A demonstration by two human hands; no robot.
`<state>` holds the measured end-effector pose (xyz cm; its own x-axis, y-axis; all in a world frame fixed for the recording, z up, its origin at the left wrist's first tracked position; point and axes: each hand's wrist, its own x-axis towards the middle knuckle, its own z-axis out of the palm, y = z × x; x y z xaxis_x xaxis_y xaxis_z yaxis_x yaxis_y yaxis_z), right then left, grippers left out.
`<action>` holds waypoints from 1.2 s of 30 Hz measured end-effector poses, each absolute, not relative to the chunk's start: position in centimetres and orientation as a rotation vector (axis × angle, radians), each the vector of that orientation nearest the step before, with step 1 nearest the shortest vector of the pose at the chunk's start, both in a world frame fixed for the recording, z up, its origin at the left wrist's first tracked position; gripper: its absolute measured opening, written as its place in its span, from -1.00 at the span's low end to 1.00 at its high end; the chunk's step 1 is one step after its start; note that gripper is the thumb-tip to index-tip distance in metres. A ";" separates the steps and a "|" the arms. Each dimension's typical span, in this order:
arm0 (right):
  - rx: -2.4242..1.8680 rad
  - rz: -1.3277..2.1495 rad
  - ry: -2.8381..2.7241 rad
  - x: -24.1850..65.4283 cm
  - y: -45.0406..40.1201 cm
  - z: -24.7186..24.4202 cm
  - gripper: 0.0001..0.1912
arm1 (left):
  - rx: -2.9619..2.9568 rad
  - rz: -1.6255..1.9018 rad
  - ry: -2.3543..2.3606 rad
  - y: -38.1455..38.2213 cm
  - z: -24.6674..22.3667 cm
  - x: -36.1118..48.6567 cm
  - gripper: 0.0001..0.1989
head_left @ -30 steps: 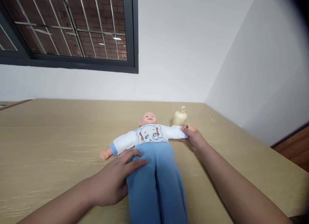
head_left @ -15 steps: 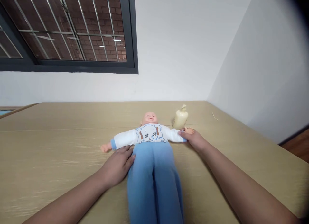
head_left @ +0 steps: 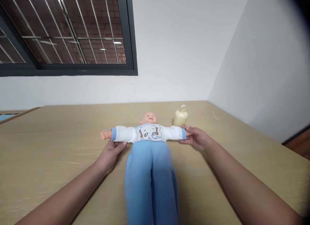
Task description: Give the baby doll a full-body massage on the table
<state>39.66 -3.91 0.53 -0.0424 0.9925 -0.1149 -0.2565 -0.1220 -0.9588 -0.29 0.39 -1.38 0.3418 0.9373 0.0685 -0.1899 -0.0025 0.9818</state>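
A baby doll (head_left: 151,167) lies on its back on the table, in a white top with an elephant picture and blue trousers, its arms stretched out sideways. My left hand (head_left: 110,155) is at the white sleeve on the left, thumb in front and fingers partly hidden beneath the sleeve. At the other side, my right hand (head_left: 198,138) is closed around the doll's wrist by the blue cuff, covering most of the doll's hand. A cream pump bottle (head_left: 180,117) stands just behind that cuff.
The wooden table (head_left: 72,118) reaches back to a white wall (head_left: 174,57). A short pale string (head_left: 215,116) lies at the back right. A barred window (head_left: 79,34) with a dark frame is at the upper left.
My left hand has moved from beside the doll's waist up to its sleeve, and that arm is now raised level. My right hand has shifted its hold around the other wrist.
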 end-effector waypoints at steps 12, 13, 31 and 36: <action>-1.402 -0.454 -1.814 34.7 -7.8 3.7 -0.56 | 0.986 1.245 1.364 2.4 -1.6 -1.5 -0.61; -1.351 -0.451 -1.962 33.8 -8.5 4.0 -0.55 | 0.997 1.244 1.398 2.4 -1.5 -1.5 -0.62; -0.795 -0.078 -2.715 25.9 -13.0 -0.5 -0.57 | 0.895 1.447 1.075 2.6 -1.8 -1.4 -0.60; -0.827 -0.038 -2.620 25.8 -12.9 -0.4 -0.65 | 0.732 1.374 0.841 2.5 -1.5 -1.1 -0.63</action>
